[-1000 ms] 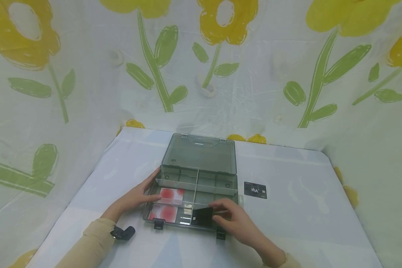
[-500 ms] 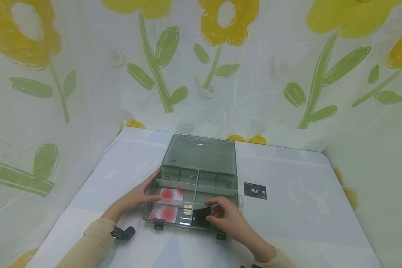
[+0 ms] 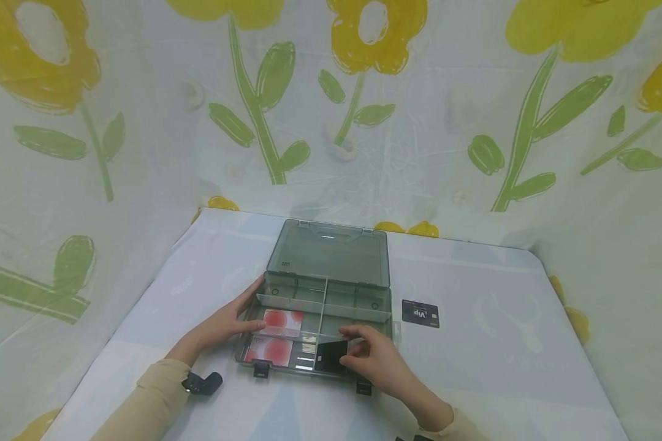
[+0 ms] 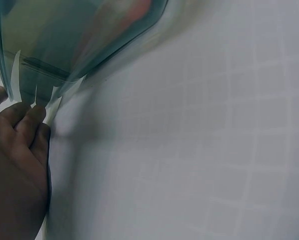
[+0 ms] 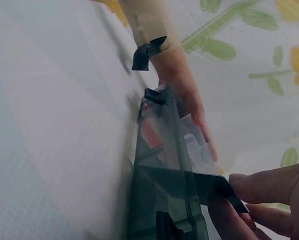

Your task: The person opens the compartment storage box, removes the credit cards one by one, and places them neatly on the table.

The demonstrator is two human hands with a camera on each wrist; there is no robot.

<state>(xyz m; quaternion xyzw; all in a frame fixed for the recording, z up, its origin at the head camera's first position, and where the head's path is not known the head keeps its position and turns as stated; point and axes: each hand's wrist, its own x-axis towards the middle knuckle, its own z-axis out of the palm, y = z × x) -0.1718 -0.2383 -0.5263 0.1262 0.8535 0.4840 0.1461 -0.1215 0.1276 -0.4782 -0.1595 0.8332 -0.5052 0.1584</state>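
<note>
A smoky clear plastic divider box [image 3: 342, 326] stands on the table with its lid laid back. My left hand [image 3: 226, 324] rests on the box's left side, thumb over the rim and fingers along the outer wall, as the left wrist view shows. My right hand [image 3: 377, 361] pinches the edge of a black card [image 3: 331, 356] between thumb and fingers. In the right wrist view this card [image 5: 205, 184] slants down behind the front wall, its lower part inside the front right compartment. Two red-and-white cards, one [image 3: 284, 323] behind the other [image 3: 271, 351], lie in the left compartments.
A black card printed "Vip" [image 3: 420, 313] lies on the table to the right of the box. The lid [image 3: 331, 248] reaches toward the flowered back cloth [image 3: 408, 159]. Two dark latches, left [image 3: 262, 369] and right [image 3: 364, 386], stick out at the box's front.
My right hand has shifted slightly left with the black card, mostly in the first half second, and has barely moved since. The left hand and the box have stayed put.
</note>
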